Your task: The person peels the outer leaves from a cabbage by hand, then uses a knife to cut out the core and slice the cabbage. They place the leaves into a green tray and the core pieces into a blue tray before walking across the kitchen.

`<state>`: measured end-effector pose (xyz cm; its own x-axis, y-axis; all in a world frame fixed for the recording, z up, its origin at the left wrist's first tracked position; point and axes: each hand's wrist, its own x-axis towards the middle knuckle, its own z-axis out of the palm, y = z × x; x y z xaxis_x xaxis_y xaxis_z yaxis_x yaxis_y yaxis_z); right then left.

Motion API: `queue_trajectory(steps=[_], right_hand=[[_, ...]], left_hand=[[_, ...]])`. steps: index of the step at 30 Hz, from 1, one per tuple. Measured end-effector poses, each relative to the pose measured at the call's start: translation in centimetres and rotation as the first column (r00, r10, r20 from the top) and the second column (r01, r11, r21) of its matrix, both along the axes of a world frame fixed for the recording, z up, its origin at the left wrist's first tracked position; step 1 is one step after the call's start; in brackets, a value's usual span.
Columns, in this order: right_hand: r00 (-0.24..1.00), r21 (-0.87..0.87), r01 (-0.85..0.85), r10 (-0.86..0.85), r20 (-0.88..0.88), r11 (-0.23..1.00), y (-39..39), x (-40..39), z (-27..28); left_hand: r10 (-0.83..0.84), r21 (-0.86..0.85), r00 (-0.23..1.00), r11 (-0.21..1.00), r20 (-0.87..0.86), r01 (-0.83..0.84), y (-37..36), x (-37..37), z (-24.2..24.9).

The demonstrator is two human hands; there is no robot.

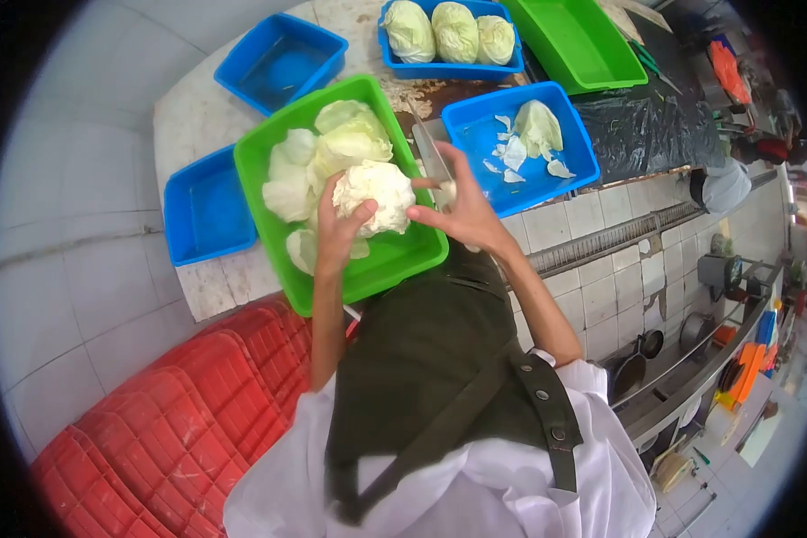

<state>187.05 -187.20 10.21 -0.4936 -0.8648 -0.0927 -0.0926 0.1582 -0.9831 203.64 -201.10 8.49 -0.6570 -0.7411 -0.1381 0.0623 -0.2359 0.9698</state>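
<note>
A pale, stripped cabbage head (374,195) is held over the green tray (394,276). My left hand (339,224) grips its left side, thumb on the front. My right hand (462,204) holds a knife (430,151) by the handle, its blade pointing up and away, while the thumb and a finger reach to the cabbage's right side. Loose cabbage leaves (287,188) lie in the green tray, left of and behind the cabbage. In the blue tray (578,166) to the right are a cut cabbage piece (538,130) and several leaf scraps (514,152).
Three cabbages (455,32) sit in a blue tray (448,69) at the back. Other blue trays (282,61) stand on the left, and another green tray (587,45) at the back right. Red crates (179,403) are at the lower left, a floor drain (601,242) at right.
</note>
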Motion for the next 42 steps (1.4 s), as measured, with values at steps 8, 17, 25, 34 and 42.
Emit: queue_trajectory(steps=[8, 17, 25, 34, 42], right_hand=[[0.996, -0.178, -0.085, 0.078, -0.045, 0.980, -2.0, -1.0, -2.8], [0.982, -0.263, -0.011, 0.060, 0.181, 0.965, -2.3, 0.7, -2.8], [0.891, -0.350, 0.040, 0.124, 0.436, 0.936, -2.6, 1.3, -2.7], [0.940, -0.344, 0.152, -0.028, 0.340, 0.927, -2.5, 1.4, -2.0], [0.954, -0.215, -0.072, 0.130, 0.271, 0.974, -3.9, 2.3, 1.4]], left_hand=[[0.053, 0.031, 0.984, 0.998, 0.168, -0.059, 1.0, -0.6, -1.3], [0.009, -0.081, 1.000, 0.997, -0.008, -0.009, 1.6, -0.3, -1.2], [-0.047, -0.186, 0.973, 0.983, -0.228, 0.004, 0.7, 0.6, -2.3], [0.369, -0.736, 0.929, 0.635, 0.023, -0.233, 1.1, 1.1, -0.4], [0.673, -0.952, 0.737, 0.263, 0.063, -0.158, 0.3, 5.7, 4.1]])
